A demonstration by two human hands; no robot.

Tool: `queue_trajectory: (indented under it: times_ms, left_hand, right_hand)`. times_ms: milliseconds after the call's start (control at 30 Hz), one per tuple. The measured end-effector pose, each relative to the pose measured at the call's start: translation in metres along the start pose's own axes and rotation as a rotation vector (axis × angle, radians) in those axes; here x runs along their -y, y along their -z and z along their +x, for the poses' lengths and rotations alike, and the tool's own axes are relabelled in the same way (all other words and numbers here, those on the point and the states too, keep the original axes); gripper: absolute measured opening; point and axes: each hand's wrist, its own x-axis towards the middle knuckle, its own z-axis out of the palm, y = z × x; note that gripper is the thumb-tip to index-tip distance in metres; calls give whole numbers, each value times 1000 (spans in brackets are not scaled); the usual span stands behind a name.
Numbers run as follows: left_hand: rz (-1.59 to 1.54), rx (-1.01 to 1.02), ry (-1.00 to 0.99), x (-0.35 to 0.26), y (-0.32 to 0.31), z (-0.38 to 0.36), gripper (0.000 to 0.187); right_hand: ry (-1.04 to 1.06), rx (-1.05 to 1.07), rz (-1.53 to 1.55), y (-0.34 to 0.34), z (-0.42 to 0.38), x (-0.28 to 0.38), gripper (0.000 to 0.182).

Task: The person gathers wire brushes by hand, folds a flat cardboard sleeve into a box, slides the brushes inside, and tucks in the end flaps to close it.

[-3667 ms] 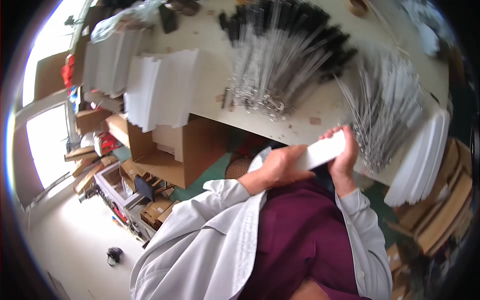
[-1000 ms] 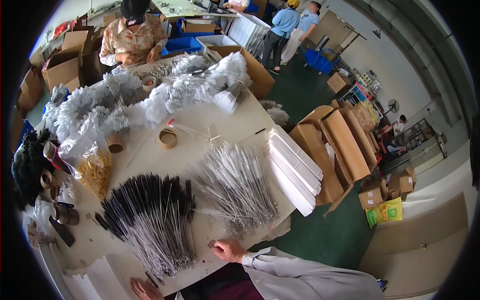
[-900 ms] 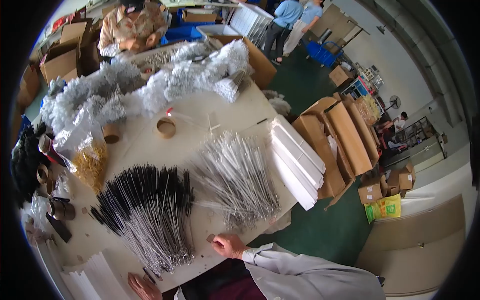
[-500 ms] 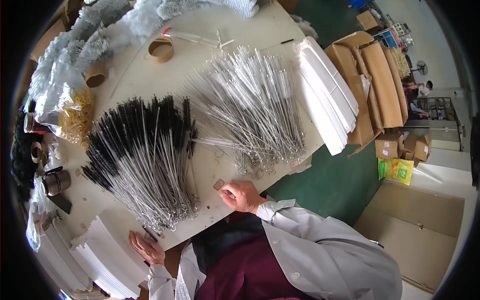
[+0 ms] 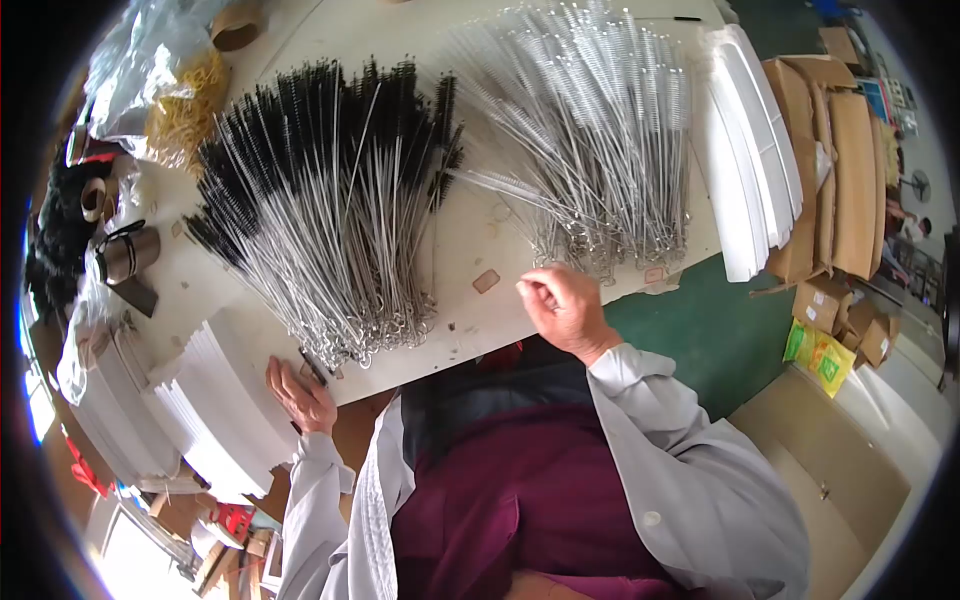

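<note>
My left hand (image 5: 302, 397) lies with its fingers stretched out at the table's front edge, beside a stack of white folded sheets (image 5: 222, 400) and a small dark object (image 5: 314, 366). Nothing shows in its grasp. My right hand (image 5: 568, 312) is closed, fingers curled in, near the edge below the pile of white-bristled wire brushes (image 5: 610, 150). Whatever it may hold is hidden. Left of that pile, black-bristled wire brushes (image 5: 335, 200) lie fanned out, their looped wire ends toward me. A small pinkish square (image 5: 486, 281) sits on the tabletop left of my right hand.
White curved trays or sheets (image 5: 748, 150) stand along the table's right side, with cardboard boxes (image 5: 850, 170) beyond. At left are a metal cup (image 5: 130, 253), a bag of yellow bands (image 5: 185, 110) and tape rolls (image 5: 95, 200). A person (image 5: 912, 228) is far off at right.
The view has tilted, so the table and brushes sit higher and further right. My right hand has shifted a little right, away from the pinkish square. My left hand stays by the edge.
</note>
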Motion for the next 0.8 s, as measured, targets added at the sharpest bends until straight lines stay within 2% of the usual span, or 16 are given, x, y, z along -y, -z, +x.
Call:
queue_trajectory:
  times_ms: [167,233,300,433,600,633,700,800]
  left_hand:
    - [-36,0,-4,0,-2,0,51]
    - [-11,3,-3,1,-1,2,51]
    - [-6,5,-11,0,-2,1,52]
    - [-21,3,15,0,-3,-1,54]
    - [-24,-2,12,-1,-1,1,55]
    - [-18,4,17,-1,0,0,55]
    - [-25,2,14,-1,-1,1,54]
    - [-52,-20,12,-2,-2,2,50]
  right_hand:
    - [71,-71,-82,19,14,3,21]
    - [181,-193,-342,35,31,9,30]
    - [118,-207,-422,40,41,7,38]
    - [163,-157,-558,35,65,-18,40]
    - [187,-101,-568,32,78,-42,18]
    - [190,-105,-570,34,80,-43,18]
    - [161,-248,-608,44,87,-43,20]
    - [112,-315,-622,56,94,-49,26]
